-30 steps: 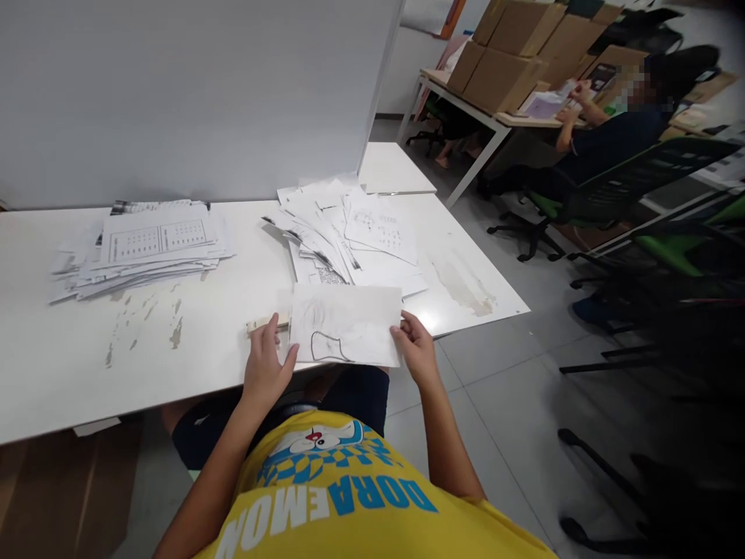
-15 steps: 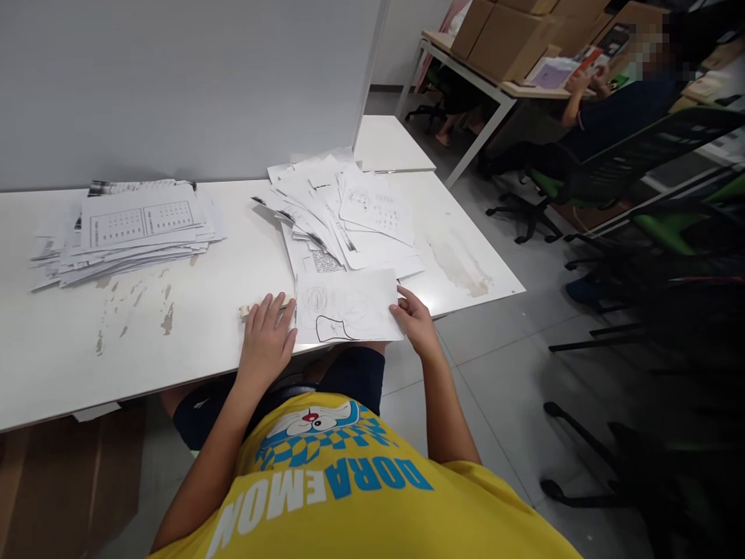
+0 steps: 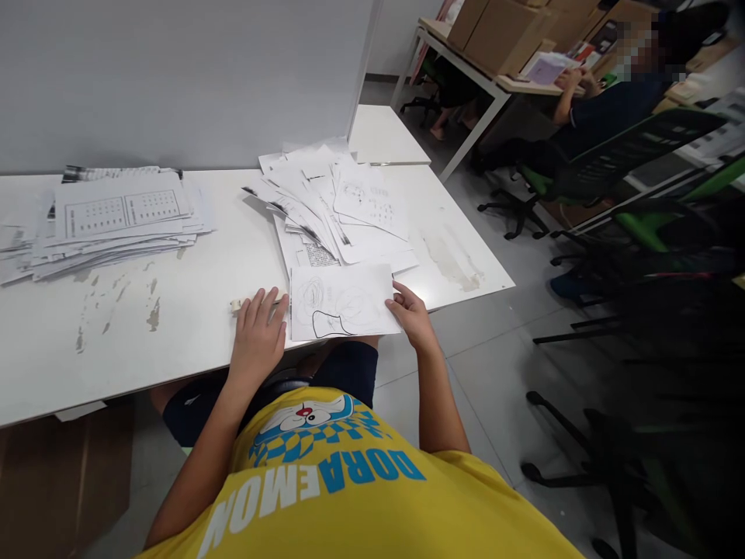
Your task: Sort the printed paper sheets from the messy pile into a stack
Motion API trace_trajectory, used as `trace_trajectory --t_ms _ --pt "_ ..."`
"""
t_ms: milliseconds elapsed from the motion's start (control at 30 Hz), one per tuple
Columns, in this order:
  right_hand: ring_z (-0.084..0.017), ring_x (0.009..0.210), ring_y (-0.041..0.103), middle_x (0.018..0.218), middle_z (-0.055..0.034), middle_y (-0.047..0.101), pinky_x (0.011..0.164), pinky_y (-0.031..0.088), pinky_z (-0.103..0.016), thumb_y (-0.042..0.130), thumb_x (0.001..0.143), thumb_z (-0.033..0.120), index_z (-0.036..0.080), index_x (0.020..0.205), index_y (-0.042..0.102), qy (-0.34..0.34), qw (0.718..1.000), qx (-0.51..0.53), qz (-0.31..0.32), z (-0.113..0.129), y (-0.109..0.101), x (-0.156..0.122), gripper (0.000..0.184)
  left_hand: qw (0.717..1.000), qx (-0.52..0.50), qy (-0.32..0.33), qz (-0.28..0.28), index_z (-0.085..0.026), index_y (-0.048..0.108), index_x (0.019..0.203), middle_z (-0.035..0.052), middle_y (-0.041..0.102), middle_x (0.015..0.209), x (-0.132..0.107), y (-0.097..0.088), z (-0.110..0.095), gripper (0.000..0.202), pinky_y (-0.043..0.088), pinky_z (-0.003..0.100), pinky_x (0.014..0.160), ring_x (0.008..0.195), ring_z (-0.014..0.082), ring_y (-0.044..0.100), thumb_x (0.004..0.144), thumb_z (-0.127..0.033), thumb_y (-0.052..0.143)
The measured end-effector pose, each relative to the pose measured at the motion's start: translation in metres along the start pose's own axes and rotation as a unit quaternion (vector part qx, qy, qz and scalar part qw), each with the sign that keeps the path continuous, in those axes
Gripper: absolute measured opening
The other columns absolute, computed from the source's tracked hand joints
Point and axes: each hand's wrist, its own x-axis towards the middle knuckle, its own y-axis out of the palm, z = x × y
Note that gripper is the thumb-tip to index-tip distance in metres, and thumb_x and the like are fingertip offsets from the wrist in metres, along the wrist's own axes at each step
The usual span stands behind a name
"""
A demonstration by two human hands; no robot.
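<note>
A sheet of paper with a faint drawing lies flat at the near edge of the white table. My right hand pinches its right edge, thumb on top. My left hand rests flat beside the sheet's left edge with fingers stretched out, lying over a small pale wooden object that sticks out to its left. A fanned heap of printed sheets lies just behind the drawing.
A second stack of printed sheets sits at the table's far left, against a grey partition. To the right is open floor with green office chairs. Another person sits at a far desk that carries cardboard boxes.
The drawing has come down from a slightly raised position to lie flat on the table. My left hand has slid onto the table and flattened beside it.
</note>
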Motion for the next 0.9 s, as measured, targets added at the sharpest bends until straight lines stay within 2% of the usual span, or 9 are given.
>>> trace_trajectory --t_ms 167,367,633,767,900 --pt "-0.013 0.072 0.048 0.073 0.0049 0.049 0.066 0.04 -0.029 0.071 0.07 0.043 0.018 0.131 0.061 0.01 1.0 -0.023 0.003 0.004 0.01 -0.004 0.066 1.0 -0.007 0.002 0.006 -0.019 0.042 0.149 0.0139 0.046 0.153 0.0 0.0 0.001 0.058 0.026 0.055 0.121 0.15 0.0312 0.03 0.091 -0.011 0.039" --pt "-0.013 0.068 0.044 0.07 0.0049 0.045 0.065 0.038 -0.029 0.068 0.07 0.04 0.017 0.128 0.064 0.028 0.998 -0.054 0.027 0.021 0.024 -0.015 0.063 1.0 -0.01 0.006 0.002 -0.02 0.044 0.148 0.0133 0.048 0.152 0.001 -0.001 0.002 0.061 0.028 0.054 0.12 0.149 0.0301 0.031 0.088 -0.007 0.038" --pt "-0.014 0.07 0.045 0.072 0.0039 0.046 0.068 0.04 -0.03 0.063 0.072 0.037 0.014 0.132 0.061 0.024 0.994 -0.11 -0.011 0.029 0.016 -0.016 0.065 1.0 -0.023 0.009 0.0 -0.019 0.045 0.147 0.0123 0.049 0.151 0.002 -0.002 0.004 0.065 0.028 0.052 0.12 0.149 0.0284 0.032 0.086 -0.001 0.033" --pt "-0.014 0.068 0.044 0.071 0.0043 0.043 0.066 0.039 -0.029 0.061 0.075 0.036 0.018 0.131 0.063 0.009 0.993 -0.118 0.022 0.028 0.019 -0.016 0.059 0.999 -0.035 0.004 -0.003 -0.022 0.044 0.148 0.0118 0.049 0.15 0.003 -0.002 0.005 0.064 0.029 0.052 0.12 0.148 0.0281 0.033 0.088 -0.003 0.034" --pt "-0.016 0.077 0.051 0.084 0.0002 0.054 0.073 0.043 -0.031 0.059 0.077 0.036 0.021 0.138 0.058 -0.006 0.99 -0.13 0.06 0.02 0.025 -0.012 0.063 0.999 -0.042 -0.001 -0.004 -0.023 0.043 0.149 0.0116 0.05 0.15 0.003 -0.002 0.004 0.064 0.029 0.052 0.12 0.148 0.0276 0.033 0.088 -0.005 0.035"
